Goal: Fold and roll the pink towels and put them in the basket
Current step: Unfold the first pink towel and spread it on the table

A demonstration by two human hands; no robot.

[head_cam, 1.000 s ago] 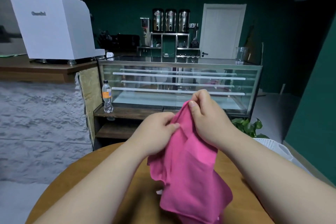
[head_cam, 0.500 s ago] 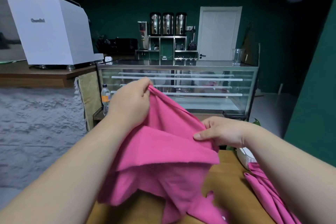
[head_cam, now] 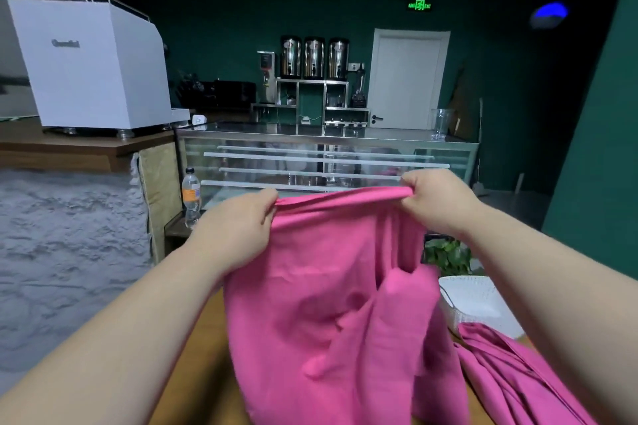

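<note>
A pink towel (head_cam: 331, 304) hangs in front of me above the wooden table (head_cam: 193, 373), stretched along its top edge. My left hand (head_cam: 238, 228) pinches the towel's upper left corner and my right hand (head_cam: 435, 200) pinches its upper right corner. The cloth drops in loose folds and hides much of the table. A second pink towel (head_cam: 511, 376) lies crumpled on the table at the lower right, under my right forearm. The white perforated basket (head_cam: 480, 300) stands at the table's right edge, just beyond that towel.
A green plant (head_cam: 448, 254) sits behind the basket. Beyond the table stands a glass display case (head_cam: 328, 162), with a drink bottle (head_cam: 191, 197) on a low shelf to its left. A white machine (head_cam: 93, 65) rests on a wooden counter at the left.
My hands have drawn apart along the towel's top edge, the left dropping, the right rising, and the towel now hangs spread out. The view has shifted, showing the basket and second towel.
</note>
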